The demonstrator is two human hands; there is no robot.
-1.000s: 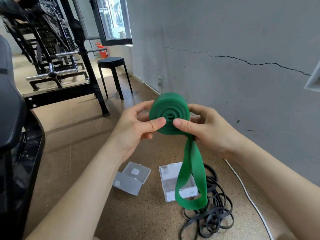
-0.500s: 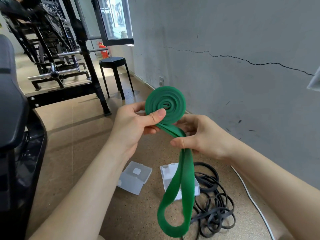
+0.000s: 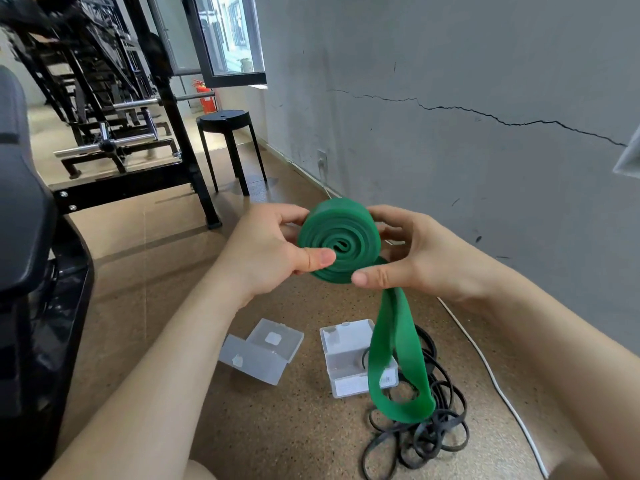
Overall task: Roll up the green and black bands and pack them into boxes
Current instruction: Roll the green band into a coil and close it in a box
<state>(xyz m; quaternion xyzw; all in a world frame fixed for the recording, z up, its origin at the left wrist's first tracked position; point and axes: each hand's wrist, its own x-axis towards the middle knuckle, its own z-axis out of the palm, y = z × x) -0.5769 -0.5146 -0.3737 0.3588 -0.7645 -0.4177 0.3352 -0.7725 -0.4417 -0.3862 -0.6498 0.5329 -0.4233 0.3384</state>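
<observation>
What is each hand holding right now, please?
Left hand: pinches the rolled green band.
Right hand: grips the same band.

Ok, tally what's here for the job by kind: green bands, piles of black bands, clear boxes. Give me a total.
green band: 1
pile of black bands: 1 (the bands in it cannot be counted)
clear boxes: 2
Total: 4

One head-worn wide-angle camera looks forward and down, near the floor (image 3: 138, 265).
</observation>
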